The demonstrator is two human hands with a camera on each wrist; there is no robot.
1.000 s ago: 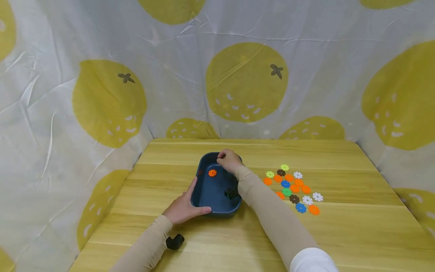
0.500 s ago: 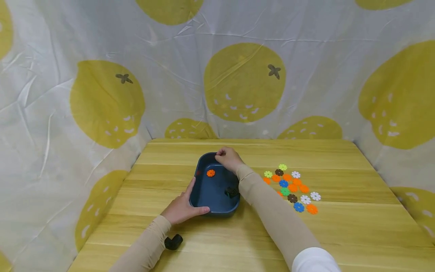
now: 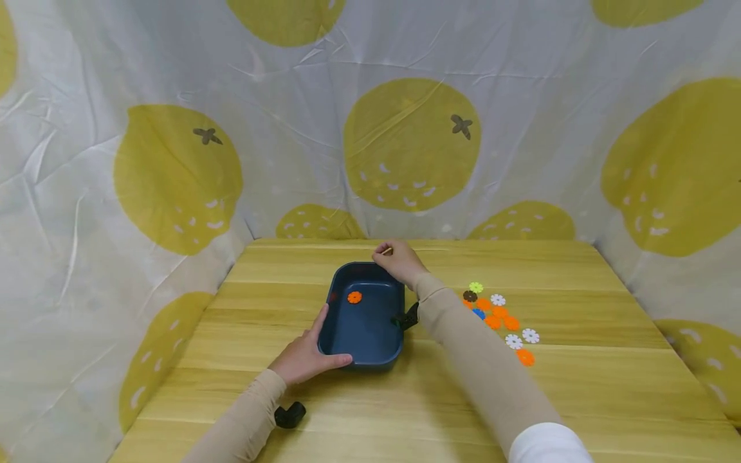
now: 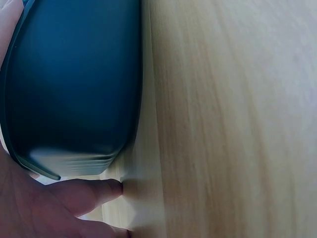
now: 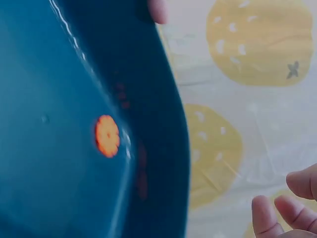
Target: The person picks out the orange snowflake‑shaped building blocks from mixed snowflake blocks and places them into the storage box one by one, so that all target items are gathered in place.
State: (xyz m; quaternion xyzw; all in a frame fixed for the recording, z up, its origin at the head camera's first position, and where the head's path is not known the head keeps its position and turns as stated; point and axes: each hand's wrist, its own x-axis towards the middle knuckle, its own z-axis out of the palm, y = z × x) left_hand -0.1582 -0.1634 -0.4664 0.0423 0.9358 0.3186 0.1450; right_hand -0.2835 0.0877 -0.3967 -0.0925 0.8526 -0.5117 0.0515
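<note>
My left hand (image 3: 303,357) rests against the near left corner of a dark blue rectangular tray (image 3: 361,331), thumb along the near rim and fingers along the left side. In the left wrist view its fingers (image 4: 94,193) lie straight beside the tray wall (image 4: 74,84). An orange snowflake-shaped plastic disc (image 3: 354,297) lies flat inside the tray, near its far left; the right wrist view shows this disc (image 5: 107,136) close to the wall. Above the far right rim is my right hand (image 3: 402,262), its fingers loosely bent, with a gap between thumb and fingertips and nothing in it.
Several loose discs, orange, white, blue, brown and yellow-green, including a white disc (image 3: 530,335), are spread on the wooden table (image 3: 440,411) right of the tray, partly behind my right sleeve (image 3: 480,354). A lemon-print cloth (image 3: 278,154) encloses the table's back and sides.
My right hand has risen from inside the tray's far end to above its far right rim. The left hand and the orange disc stay in place; the head view has shifted slightly.
</note>
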